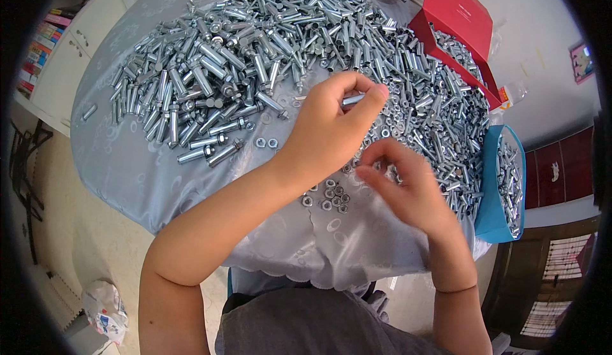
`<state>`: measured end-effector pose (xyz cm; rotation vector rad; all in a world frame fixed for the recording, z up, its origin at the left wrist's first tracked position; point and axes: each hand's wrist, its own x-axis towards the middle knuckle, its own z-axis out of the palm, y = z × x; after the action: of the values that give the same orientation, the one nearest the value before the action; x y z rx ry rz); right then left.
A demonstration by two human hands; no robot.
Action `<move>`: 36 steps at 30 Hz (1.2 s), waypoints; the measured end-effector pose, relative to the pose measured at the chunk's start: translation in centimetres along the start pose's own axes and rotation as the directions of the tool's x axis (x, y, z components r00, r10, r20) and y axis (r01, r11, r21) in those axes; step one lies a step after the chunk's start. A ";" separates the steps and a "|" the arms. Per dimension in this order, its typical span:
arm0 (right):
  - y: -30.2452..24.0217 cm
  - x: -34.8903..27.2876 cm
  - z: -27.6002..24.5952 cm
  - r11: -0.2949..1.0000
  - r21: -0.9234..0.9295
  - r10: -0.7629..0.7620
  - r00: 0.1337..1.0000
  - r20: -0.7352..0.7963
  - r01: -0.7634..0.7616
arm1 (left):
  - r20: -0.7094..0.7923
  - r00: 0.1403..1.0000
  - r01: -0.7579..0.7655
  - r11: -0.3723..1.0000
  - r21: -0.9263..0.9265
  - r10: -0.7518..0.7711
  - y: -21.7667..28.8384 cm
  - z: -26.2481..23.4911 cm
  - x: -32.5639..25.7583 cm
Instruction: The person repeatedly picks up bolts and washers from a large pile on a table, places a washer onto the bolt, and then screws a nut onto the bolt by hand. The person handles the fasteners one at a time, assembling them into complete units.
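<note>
Beyond the loose nuts (336, 200), the left hand (328, 122) clamps a metal cylinder (352, 100), which could drop if its grip slackens; the blurred right hand's (408, 186) grip, I cannot tell.

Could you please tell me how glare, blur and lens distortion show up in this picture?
Head view: the bolts glint brightly and the tablecloth has a satiny sheen; head view: the right hand looks softer than the left hand, possibly motion blur; head view: the corners go black around a rounded, fisheye-like image.
</note>
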<state>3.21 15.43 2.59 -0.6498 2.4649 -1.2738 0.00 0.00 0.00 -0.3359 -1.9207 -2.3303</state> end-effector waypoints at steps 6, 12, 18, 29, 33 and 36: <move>2.9 -1.7 -3.0 0.788 0.607 -0.017 0.989 -0.149 0.106 | 0.132 0.980 0.154 0.987 -0.036 -0.148 -0.4 1.5 -0.6; 4.7 -1.5 -3.1 0.673 0.739 -0.014 1.000 -0.028 0.030 | 0.260 0.916 0.324 0.946 -0.028 -0.306 0.2 2.2 -1.3; 4.9 -1.9 -3.4 0.697 0.717 0.054 0.996 -0.064 0.008 | 0.263 0.864 0.468 0.877 -0.104 -0.430 0.2 2.3 -1.3; 4.4 -1.7 -2.5 0.720 0.687 0.076 0.972 -0.223 0.101 | 0.296 0.860 0.451 0.890 -0.064 -0.415 0.5 2.7 -1.5; 4.5 -1.8 -2.7 0.711 0.696 0.077 0.971 -0.227 0.106 | 0.296 0.853 0.477 0.873 -0.106 -0.430 0.6 2.8 -1.5; 4.5 -2.0 -2.7 0.712 0.691 0.060 0.969 -0.240 0.127 | 0.297 0.857 0.471 0.875 -0.116 -0.422 0.5 2.8 -1.6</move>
<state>2.52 20.62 0.54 -0.3325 1.8591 -2.2413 1.98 2.50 0.63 -0.2405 -2.0883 -2.9112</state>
